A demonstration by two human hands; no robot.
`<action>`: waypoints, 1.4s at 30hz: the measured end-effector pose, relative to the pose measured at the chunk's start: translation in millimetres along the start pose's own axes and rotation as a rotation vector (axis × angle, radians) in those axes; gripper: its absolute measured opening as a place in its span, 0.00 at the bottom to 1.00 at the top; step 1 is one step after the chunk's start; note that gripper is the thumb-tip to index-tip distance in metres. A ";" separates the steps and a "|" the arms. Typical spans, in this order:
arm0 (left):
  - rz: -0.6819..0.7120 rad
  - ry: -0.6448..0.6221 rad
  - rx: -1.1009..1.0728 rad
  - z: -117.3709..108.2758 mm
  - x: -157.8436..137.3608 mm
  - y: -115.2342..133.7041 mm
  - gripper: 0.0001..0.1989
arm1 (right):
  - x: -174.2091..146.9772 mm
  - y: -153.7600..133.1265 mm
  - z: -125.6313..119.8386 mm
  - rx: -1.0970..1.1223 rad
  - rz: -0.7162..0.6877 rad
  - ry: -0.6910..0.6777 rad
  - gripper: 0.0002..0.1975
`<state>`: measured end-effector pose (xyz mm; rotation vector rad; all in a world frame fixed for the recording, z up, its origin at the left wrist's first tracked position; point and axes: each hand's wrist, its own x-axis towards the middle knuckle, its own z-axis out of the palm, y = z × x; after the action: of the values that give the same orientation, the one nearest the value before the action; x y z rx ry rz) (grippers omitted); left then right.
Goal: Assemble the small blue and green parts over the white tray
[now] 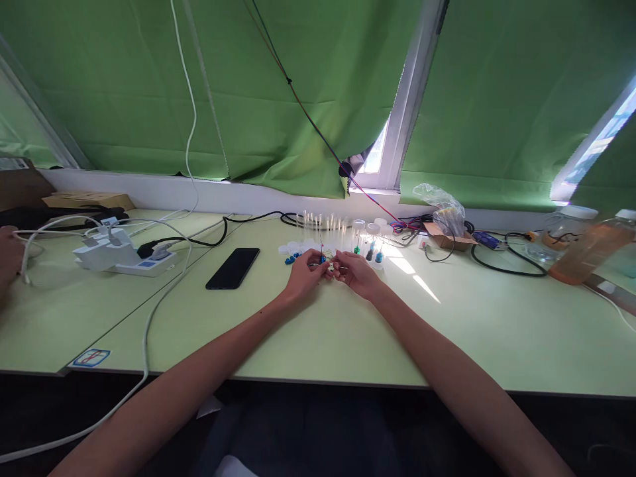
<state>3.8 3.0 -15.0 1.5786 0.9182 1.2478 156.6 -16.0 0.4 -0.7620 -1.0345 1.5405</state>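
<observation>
My left hand (pixel 308 271) is closed, its fingertips pinching a small blue piece (pixel 322 259) with a thin upright stem. Close beside it, my right hand (pixel 355 271) is also closed, thumb and fingers pressed together near the same piece; what they pinch is too small to make out. Right behind the hands stand several clear thin tubes (pixel 342 228). Several loose blue pieces (pixel 292 258) lie to the left of my left hand. White-capped small containers (pixel 372 229) stand behind my right hand, with a green piece (pixel 356 250) and a blue piece (pixel 379 256) near them.
A black phone (pixel 233 268) lies left of my hands. Farther left are a white power strip (pixel 149 263) with plugs and a white cable (pixel 149 324). A cardboard box (pixel 450 240), black cable (pixel 511 270) and an orange-filled bottle (pixel 593 248) stand right. Another person's hand (pixel 8 258) shows far left.
</observation>
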 end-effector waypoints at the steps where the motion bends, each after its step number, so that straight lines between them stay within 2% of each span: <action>1: 0.005 0.000 -0.001 0.0 0.1 -0.3 0.17 | 0.1 0.2 -0.3 -0.005 -0.002 -0.002 0.23; 11: -0.009 0.005 -0.010 -0.5 1.3 -3.5 0.17 | -1.6 -1.1 1.6 -0.078 -0.035 0.007 0.24; 19: -0.028 0.003 -0.031 2.5 -0.6 -1.4 0.17 | 5.0 9.6 -2.7 -0.277 -0.277 0.117 0.24; 25: -0.031 0.008 -0.026 3.1 -0.8 -0.6 0.18 | 5.5 11.2 -3.1 -0.406 -0.331 0.176 0.24; 30: -0.028 0.004 -0.025 2.0 -0.2 -2.7 0.18 | 4.2 10.3 -1.6 -0.372 -0.295 0.171 0.25; 37: -0.022 0.006 0.009 0.7 -0.3 -2.2 0.16 | 3.0 4.8 -1.4 -0.135 -0.035 0.071 0.24; 42: -0.014 0.011 0.006 0.6 0.3 -2.2 0.16 | 0.1 0.3 1.5 -0.051 0.058 0.038 0.23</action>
<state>4.3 3.9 -17.1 1.5685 0.9389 1.2455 155.1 -16.2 0.7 -0.8602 -1.0345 1.5485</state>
